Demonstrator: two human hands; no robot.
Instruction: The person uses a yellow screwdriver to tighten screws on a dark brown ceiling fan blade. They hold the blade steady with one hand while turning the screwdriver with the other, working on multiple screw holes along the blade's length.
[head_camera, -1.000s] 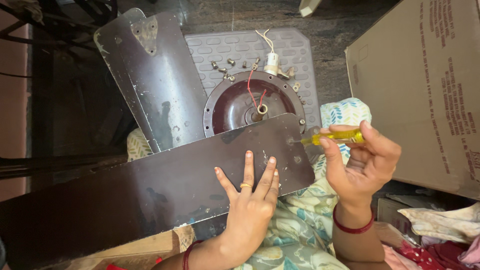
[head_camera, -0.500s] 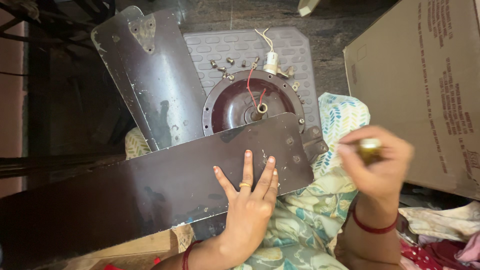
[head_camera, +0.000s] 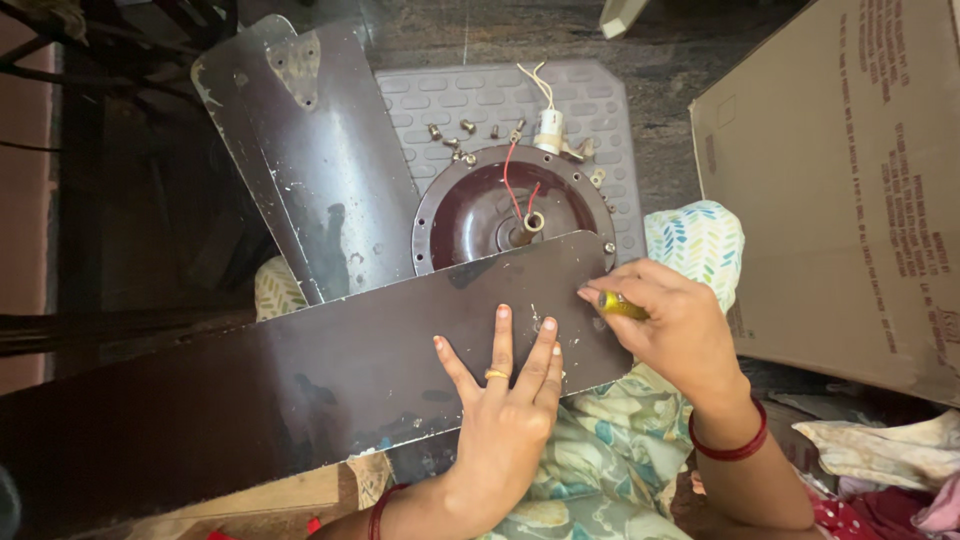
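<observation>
Dark stone floor (head_camera: 520, 40), grey mat (head_camera: 600, 100)

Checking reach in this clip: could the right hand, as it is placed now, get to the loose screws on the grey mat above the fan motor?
Probably yes. The right hand holds a yellow-handled screwdriver at the blade's end; the loose screws lie uncovered beyond the motor housing, with nothing in between.

A large brown cardboard box (head_camera: 850, 190) with dark printing on its side stands at the right, tilted.
</observation>
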